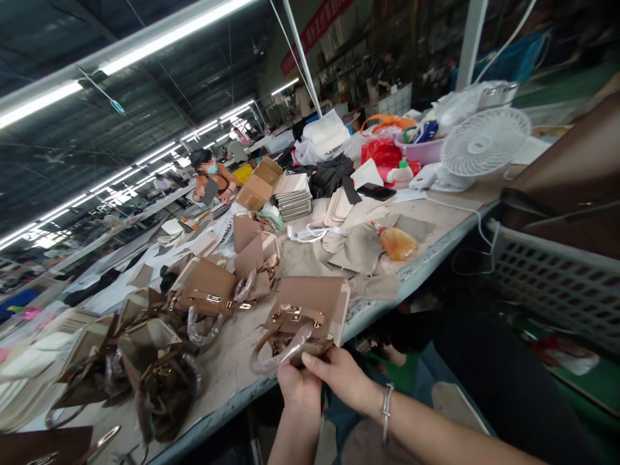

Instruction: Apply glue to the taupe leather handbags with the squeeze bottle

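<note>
A brown handbag [308, 296] with a strap and metal clasp lies at the table's near edge. Its handle, wrapped in clear plastic [296, 347], loops toward me. My left hand [299, 383] is closed on the bag's near edge, fingers mostly hidden beneath it. Beside it, my right hand [341, 373] grips the same edge, thumb on top and a bracelet [387, 403] on the wrist. To the left stands another brown handbag [206, 284], with several partly assembled ones [162, 374] further along.
Behind the bag, the table [232, 387] bears fabric pieces [358, 248], a squeeze bottle of amber liquid [398, 243], stacked panels [292, 196] and a phone [376, 192]. A white fan [484, 145] stands at right, above a plastic basket [557, 278]. A co-worker [220, 181] sits across.
</note>
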`<state>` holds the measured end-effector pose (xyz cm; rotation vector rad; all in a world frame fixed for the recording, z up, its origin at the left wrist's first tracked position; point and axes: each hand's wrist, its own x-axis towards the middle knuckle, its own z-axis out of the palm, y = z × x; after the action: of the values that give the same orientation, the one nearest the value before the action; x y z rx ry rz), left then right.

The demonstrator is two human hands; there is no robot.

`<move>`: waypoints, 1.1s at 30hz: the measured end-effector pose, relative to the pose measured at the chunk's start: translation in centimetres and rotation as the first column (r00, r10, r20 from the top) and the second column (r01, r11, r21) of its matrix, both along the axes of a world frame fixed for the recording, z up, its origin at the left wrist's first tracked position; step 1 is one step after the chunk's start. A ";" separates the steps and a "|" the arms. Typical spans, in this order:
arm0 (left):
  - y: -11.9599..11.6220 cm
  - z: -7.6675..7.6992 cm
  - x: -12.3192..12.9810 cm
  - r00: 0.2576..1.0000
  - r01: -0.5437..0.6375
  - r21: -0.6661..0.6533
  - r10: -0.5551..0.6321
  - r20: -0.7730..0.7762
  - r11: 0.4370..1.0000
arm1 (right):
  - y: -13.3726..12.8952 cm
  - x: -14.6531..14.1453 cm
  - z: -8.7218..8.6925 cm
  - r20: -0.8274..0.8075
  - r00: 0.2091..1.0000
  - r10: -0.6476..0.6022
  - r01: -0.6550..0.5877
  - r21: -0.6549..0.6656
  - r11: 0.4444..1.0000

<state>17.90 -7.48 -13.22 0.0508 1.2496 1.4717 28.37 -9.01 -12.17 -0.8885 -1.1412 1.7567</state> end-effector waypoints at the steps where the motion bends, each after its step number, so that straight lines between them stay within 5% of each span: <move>1: -0.5 0.3 0.5 0.998 -0.060 0.039 0.060 0.001 0.997 | 0.2 -0.2 -0.2 -0.001 0.999 -0.041 0.041 -0.033 0.999; 4: -1.9 1.2 1.7 0.986 -0.163 0.102 0.157 0.062 0.981 | 0.5 -0.2 -0.6 0.011 0.986 -0.168 0.168 -0.127 0.977; 6: -2.8 1.5 2.1 0.984 -0.116 0.023 0.111 0.140 0.993 | 0.7 0.2 -1.0 0.010 0.975 -0.220 0.219 -0.170 0.961; 9: -4.4 1.5 1.7 0.956 0.128 -0.135 -0.086 0.280 0.983 | 1.3 0.6 -1.4 0.003 0.974 -0.229 0.225 -0.189 0.956; 13: -7.0 1.8 -1.4 0.857 0.503 -0.222 -0.451 0.249 0.835 | 2.2 1.2 -1.8 -0.049 0.975 -0.219 0.207 -0.180 0.962; 15: -7.9 2.2 -3.6 0.885 0.466 -0.238 -0.454 0.108 0.852 | 2.5 1.5 -1.8 -0.077 0.976 -0.203 0.186 -0.184 0.965; 21: -7.9 2.6 -7.8 0.980 0.149 -0.182 -0.170 -0.106 0.972 | 2.7 2.6 -1.0 -0.113 0.986 -0.125 0.094 -0.247 0.964; 24: -7.5 2.7 -7.6 0.954 0.212 -0.142 -0.236 -0.183 0.967 | 2.8 2.9 -0.4 -0.102 0.989 -0.104 0.074 -0.264 0.962; 29: -6.8 3.2 -5.8 0.857 0.506 -0.149 -0.515 -0.025 0.850 | 2.9 3.3 -0.7 -0.039 0.995 -0.094 0.081 -0.246 0.966; 33: -5.8 3.4 -5.1 0.709 0.691 -0.206 -0.705 0.005 0.693 | 3.1 3.9 -1.6 0.134 0.987 -0.094 0.106 -0.085 0.991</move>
<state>12.78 -13.28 -9.78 0.4169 1.2331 0.6744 32.26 -5.92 -13.80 -1.1109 -1.0860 1.7008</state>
